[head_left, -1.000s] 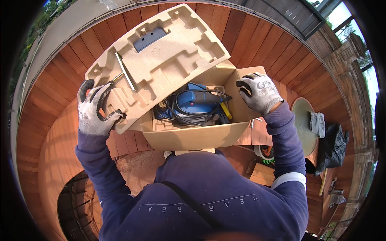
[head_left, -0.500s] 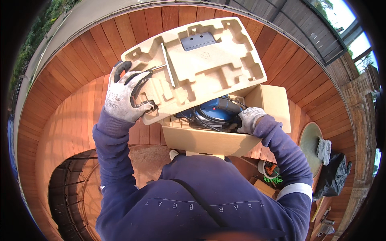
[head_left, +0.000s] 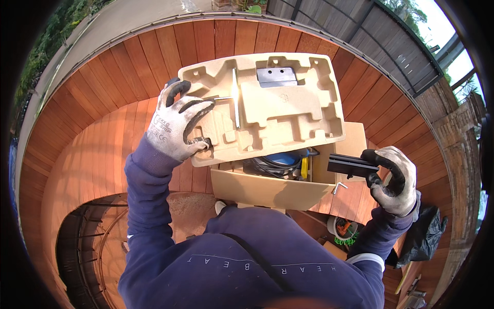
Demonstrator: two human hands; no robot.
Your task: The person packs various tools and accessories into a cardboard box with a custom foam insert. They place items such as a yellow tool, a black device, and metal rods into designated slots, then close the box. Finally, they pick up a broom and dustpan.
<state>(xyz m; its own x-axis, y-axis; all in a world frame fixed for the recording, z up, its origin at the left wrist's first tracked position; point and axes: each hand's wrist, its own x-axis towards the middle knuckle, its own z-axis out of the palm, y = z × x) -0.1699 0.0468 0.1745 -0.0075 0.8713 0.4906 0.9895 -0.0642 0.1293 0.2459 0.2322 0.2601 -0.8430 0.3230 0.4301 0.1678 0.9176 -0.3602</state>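
Observation:
My gloved left hand (head_left: 177, 121) grips the left end of a moulded pulp tray (head_left: 288, 110), thumb and fingers about its edge. A T-shaped metal guide (head_left: 235, 105) and a dark grey flat plate (head_left: 277, 77) lie in the tray's recesses. Below the tray stands an open cardboard box (head_left: 267, 186), partly covered by it. Inside are a blue power tool (head_left: 286, 156), mostly hidden, a coiled black cable (head_left: 272, 167) and a yellow piece (head_left: 304, 168). To the right of the box my gloved right hand (head_left: 396, 180) pinches a black, oblong, grooved part (head_left: 351, 165) by its right end.
A small hex key (head_left: 338, 188) lies on the wooden bench at the box's right corner. Lower right are a white pot (head_left: 337, 227) with orange and green things and a black plastic bag (head_left: 424, 234). A curved opening (head_left: 85, 242) lies lower left; slatted wood curves around.
My right hand has come out of the box and moved right, now with the black part in it. The tray, still in my left hand, has shifted right and levelled. The hex key has come into view.

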